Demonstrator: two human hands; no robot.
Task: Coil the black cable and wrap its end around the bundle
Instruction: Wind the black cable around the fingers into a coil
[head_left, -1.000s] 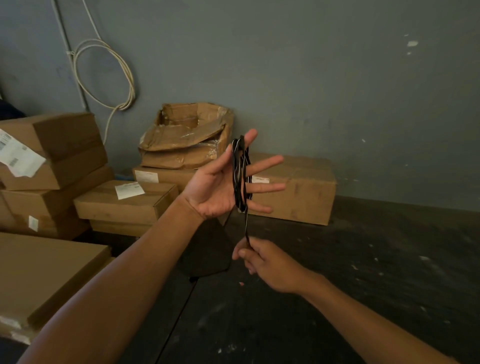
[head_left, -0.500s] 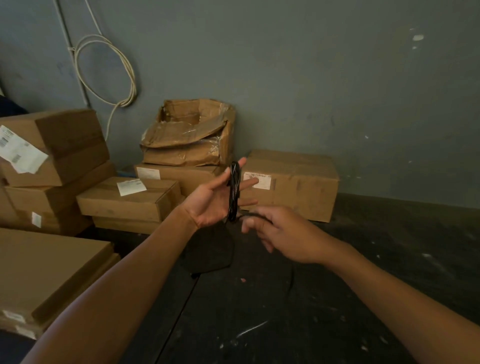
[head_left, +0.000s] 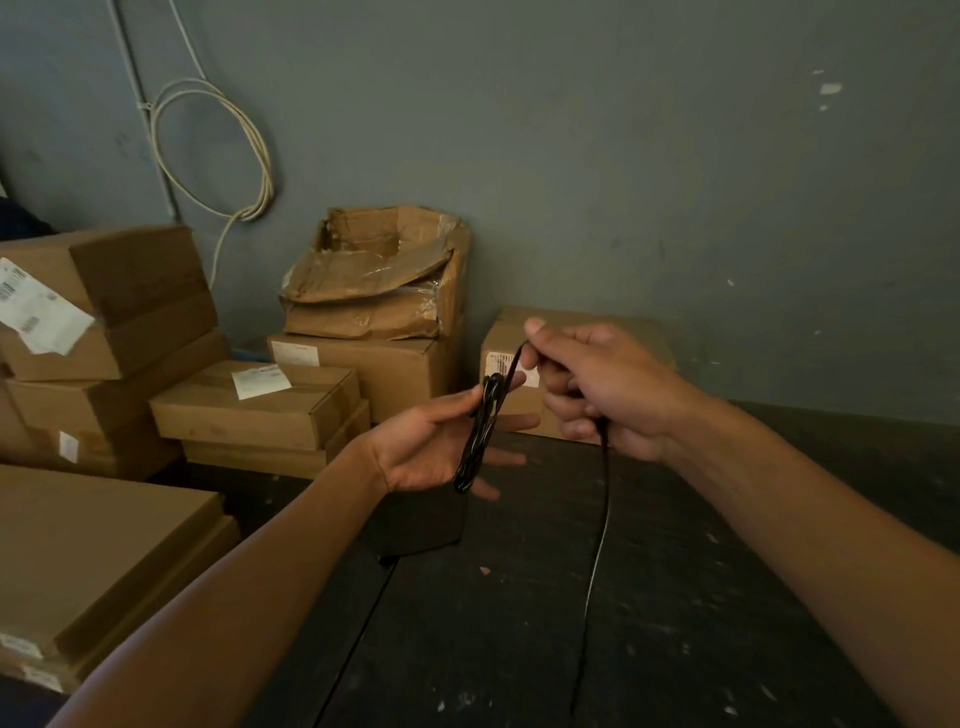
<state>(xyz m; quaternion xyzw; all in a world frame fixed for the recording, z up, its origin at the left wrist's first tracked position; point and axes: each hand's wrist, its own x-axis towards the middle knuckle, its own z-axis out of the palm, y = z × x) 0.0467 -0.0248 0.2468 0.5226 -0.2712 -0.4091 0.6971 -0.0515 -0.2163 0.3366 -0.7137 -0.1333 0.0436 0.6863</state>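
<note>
Several loops of the black cable (head_left: 480, 434) are wound lengthwise around my left hand (head_left: 434, 449), which is palm up with the fingers held straight. My right hand (head_left: 597, 389) is just right of it and slightly higher, pinching the cable between thumb and fingers. A short taut stretch runs from the top of the coil up to that pinch. The free tail of the cable (head_left: 597, 551) drops from under my right hand toward the dark floor and out of the bottom of the view.
Cardboard boxes (head_left: 260, 405) are stacked along the grey wall, one torn open (head_left: 379, 275) and one right behind my hands (head_left: 587, 332). A flat carton (head_left: 93, 551) lies at lower left. A white cable loop (head_left: 218, 150) hangs on the wall. A dark flat object (head_left: 415, 525) lies below my left hand.
My right hand rose from below the coil to above and right of it, carrying the cable up over the top. My left hand dropped lower and tilted flatter.
</note>
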